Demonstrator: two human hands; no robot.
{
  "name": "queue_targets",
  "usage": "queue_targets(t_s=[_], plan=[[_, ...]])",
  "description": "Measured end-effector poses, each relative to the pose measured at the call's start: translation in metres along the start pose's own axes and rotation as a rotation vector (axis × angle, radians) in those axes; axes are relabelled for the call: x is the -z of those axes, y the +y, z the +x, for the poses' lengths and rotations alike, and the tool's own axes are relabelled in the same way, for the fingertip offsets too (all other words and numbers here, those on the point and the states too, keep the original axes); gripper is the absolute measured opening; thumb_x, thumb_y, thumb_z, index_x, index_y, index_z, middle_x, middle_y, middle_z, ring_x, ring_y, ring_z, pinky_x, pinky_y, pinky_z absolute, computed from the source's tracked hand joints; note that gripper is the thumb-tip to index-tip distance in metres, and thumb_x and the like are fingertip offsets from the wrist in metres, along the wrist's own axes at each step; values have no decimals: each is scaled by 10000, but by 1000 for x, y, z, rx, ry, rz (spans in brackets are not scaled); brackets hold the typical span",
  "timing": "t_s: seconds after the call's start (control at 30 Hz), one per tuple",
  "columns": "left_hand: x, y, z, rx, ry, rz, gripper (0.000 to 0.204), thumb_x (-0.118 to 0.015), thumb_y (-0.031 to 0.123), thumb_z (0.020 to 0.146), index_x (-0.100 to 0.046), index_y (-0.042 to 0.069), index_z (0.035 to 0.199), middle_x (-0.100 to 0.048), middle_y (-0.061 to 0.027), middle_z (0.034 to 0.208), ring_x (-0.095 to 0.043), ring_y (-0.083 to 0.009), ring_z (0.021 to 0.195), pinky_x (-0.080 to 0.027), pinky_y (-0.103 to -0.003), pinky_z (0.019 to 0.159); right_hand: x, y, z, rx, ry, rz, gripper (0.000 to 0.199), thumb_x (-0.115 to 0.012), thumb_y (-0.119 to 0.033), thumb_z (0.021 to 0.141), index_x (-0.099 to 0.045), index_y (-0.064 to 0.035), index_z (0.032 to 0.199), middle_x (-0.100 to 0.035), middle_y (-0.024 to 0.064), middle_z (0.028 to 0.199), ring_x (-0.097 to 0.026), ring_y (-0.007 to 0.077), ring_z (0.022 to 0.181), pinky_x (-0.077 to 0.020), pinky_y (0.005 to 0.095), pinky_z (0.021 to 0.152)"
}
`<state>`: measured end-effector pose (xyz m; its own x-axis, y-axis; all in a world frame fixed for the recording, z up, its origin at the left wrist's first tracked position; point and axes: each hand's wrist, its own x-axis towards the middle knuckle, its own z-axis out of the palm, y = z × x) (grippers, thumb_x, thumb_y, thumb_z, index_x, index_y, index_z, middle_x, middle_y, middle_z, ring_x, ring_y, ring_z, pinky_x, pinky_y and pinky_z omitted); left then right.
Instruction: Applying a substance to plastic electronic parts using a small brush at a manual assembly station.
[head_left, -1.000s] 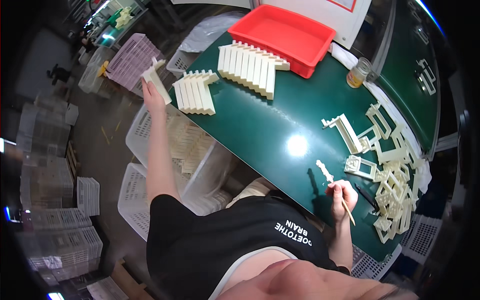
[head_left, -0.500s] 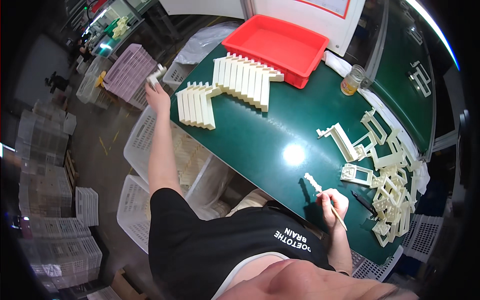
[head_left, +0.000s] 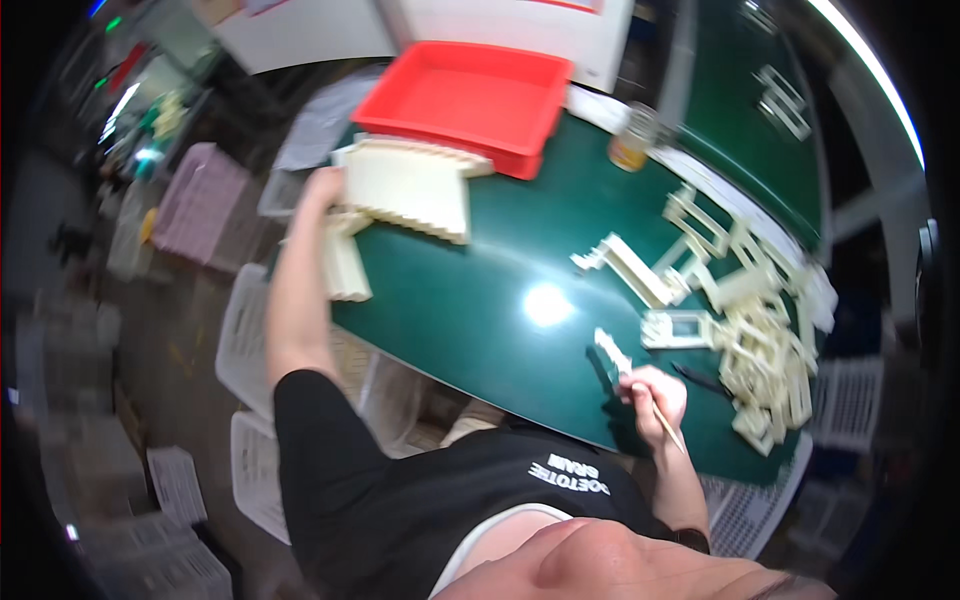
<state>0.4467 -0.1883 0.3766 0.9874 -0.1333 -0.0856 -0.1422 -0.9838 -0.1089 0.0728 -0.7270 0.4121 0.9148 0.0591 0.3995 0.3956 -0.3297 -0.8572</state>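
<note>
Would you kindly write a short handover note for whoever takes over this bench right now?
Left hand: stretched to the table's far left, at the cream stacks.
Right hand: holds a thin stick and a small cream part at the near edge.
Done: parts stacked in rows beside the red tray.
Left: a loose pile of cream frames on the right of the green table.

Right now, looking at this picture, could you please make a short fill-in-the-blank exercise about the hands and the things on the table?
1. The tray at the far edge of the table is ____ in colour.
2. The right hand holds a thin ____.
3. The left hand touches the rows of cream parts at the table's ____ end.

Missing words: red; stick; left
</note>
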Motion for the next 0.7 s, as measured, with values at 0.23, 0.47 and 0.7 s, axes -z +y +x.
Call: queue_targets(t_s=[0.23,0.47,0.7], plan=[[114,162,-103,-304,350,-851,385,-500,203,939,-527,44,1289,-598,-148,1215,-552,-289,1142,-428,-362,969,59,-10,31,61,81,-661,323,-765,-229,749,-599,-21,931,-648,146,962,-624,301,880,-498,370,777],[86,317,-198,-980,-238,-795,429,-567,139,884,-520,93,1308,-631,-106,1135,-596,-234,1041,-439,-346,937,86,-11,49,97,48,-732,130,-609,-35,845,-596,-39,973,-657,103,772,-648,284,691,-512,350,613],[56,387,-225,-807,-717,-1446,406,-493,124,953,-477,82,1357,-634,-83,1100,-578,-156,1027,-437,-304,945,127,52,143,65,-18,-1113,228,-629,-236,848,-616,-106,1036,-672,121,842,-644,319,813,-507,435,680]])
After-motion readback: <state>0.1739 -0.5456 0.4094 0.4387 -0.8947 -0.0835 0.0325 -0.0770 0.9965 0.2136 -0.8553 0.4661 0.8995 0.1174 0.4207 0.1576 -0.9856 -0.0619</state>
